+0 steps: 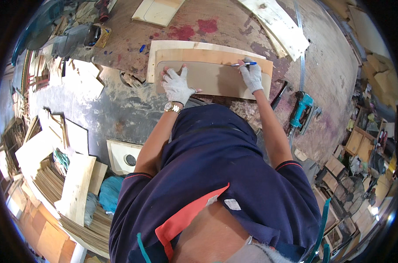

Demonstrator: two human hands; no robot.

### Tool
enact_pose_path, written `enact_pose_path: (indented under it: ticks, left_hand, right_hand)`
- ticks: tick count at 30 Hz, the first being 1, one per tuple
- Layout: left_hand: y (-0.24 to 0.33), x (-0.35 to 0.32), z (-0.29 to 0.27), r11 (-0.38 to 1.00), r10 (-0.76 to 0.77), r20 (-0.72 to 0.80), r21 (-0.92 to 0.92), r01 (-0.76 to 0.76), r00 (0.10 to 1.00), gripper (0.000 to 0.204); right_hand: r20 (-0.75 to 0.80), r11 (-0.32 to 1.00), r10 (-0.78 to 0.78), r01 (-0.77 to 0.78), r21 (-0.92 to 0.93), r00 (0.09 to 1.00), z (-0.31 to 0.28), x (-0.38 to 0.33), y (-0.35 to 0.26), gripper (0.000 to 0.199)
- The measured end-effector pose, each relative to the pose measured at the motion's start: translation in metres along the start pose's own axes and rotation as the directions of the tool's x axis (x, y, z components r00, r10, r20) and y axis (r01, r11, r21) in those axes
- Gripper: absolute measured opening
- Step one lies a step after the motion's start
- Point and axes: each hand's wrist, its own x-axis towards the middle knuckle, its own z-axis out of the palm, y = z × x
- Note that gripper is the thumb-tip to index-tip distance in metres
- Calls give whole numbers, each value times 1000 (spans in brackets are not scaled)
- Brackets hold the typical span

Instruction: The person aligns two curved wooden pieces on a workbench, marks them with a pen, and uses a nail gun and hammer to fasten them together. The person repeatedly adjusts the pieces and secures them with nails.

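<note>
A grey-brown flat template [212, 79] with a rounded corner lies on a light wooden board [181, 54] on the worktable in front of me. My left hand [177, 84], in a white fingerless glove, presses on the template's left part with fingers spread. Near the right end, my right hand [250, 77], gloved the same way, grips a blue pen [247, 64] held almost level over the board's far edge strip. A line runs on the board along the template's far edge. Whether the pen tip touches the wood is too small to tell.
To the right lie a teal power tool [302, 109], a black-handled tool [279, 94] and a long metal ruler [300, 52]. Pale boards [278, 26] rest at the far right, another board [158, 10] at the far side. A small blue cap [142, 48] sits left of the template.
</note>
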Motion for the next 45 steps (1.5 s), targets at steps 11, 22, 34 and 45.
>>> enact_pose_path:
  ticks: [11,22,34,45]
  left_hand:
    - [21,8,-21,968,240,11,79,-240,971,101]
    - [156,28,4,460,888,-20,71,-885,460,37]
    - [163,24,5,454,881,-147,-2,-891,450,55]
    - [163,24,0,461,881,-116,0,-887,458,59]
  right_hand:
    - [-166,999,-38,31,-44,985,-15,-9,43,30]
    - [-183,984,-145,122,-132,972,-29,-16,29,33]
    - [-444,997,76,-68,34,893,-76,-44,84,33]
    - [-470,929,208,-22,370,858,-72,-50,78,24]
